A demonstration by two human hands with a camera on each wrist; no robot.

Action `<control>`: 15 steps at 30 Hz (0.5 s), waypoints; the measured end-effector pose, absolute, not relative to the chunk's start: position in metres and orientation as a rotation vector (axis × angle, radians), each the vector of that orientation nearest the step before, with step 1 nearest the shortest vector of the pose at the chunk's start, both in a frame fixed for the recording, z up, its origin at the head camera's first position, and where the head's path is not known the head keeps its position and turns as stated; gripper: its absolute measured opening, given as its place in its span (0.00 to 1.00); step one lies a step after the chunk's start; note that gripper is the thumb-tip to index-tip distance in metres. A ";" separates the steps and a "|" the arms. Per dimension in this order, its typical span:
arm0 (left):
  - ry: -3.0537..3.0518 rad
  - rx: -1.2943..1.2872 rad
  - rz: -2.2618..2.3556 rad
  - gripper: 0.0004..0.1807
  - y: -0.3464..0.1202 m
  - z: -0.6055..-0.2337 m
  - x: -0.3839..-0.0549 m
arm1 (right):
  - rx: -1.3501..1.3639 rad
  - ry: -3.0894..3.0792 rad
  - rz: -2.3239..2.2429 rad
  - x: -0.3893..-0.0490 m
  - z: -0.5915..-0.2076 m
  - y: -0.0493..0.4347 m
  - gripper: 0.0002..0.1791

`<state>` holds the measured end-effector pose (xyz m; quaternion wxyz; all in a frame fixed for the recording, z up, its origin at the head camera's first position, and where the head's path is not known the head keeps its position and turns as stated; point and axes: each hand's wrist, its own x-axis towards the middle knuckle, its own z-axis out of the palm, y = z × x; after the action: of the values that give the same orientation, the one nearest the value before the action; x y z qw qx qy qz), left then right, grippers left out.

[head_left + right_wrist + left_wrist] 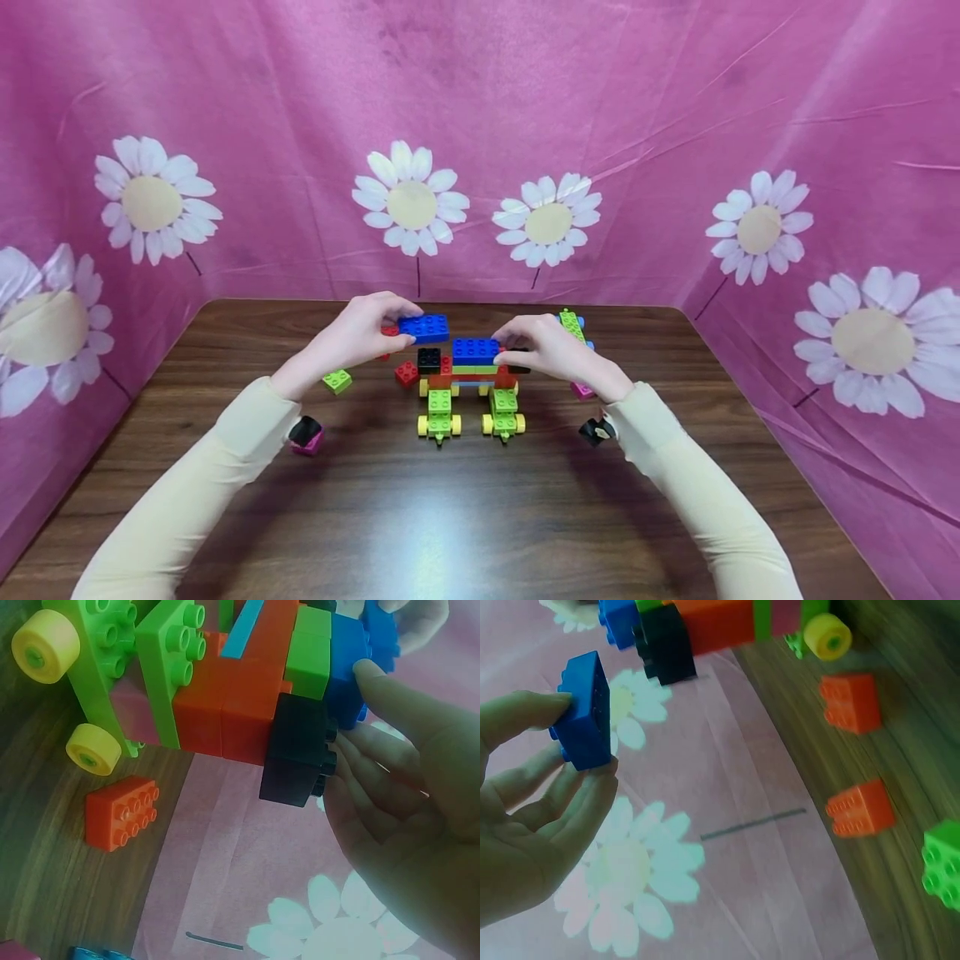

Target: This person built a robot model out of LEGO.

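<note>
"What's on your left?"
"From here, I see the left hand (pixel 371 327) pinching a raised blue brick (pixel 429 328) by one end, probably keeping its underside clear."
"And right?"
"My right hand (pixel 547 343) grips the wheeled build's (pixel 199 709) top blue block (pixel 476 352), likely steadying it."

you have two dark blue bricks (pixel 425 328), one build (pixel 474 370) with two black bricks (pixel 429 359), two loose red bricks (pixel 407 374) and one loose green brick (pixel 337 381) to your left, two yellow-wheeled green bases (pixel 439 408) nearest you, one blue-wheeled green base (pixel 572 326) to your right, and six daisies (pixel 411 205).
</note>
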<state>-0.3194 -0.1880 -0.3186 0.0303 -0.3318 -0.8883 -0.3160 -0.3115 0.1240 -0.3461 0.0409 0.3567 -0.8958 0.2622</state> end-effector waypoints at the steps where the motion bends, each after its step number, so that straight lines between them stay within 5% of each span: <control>1: -2.732 -1.040 -0.982 0.19 -0.185 -0.318 -0.319 | 1.094 -2.744 0.815 -0.312 -0.346 0.124 0.16; 15: -2.738 -1.152 -1.036 0.20 -0.150 -0.319 -0.317 | 1.077 -2.741 0.837 -0.311 -0.347 0.130 0.16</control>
<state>-0.3174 -0.1500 -0.3193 -0.0023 -0.3662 -0.8703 -0.3294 -0.3114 0.1297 -0.3467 0.0399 0.3513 -0.8946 0.2732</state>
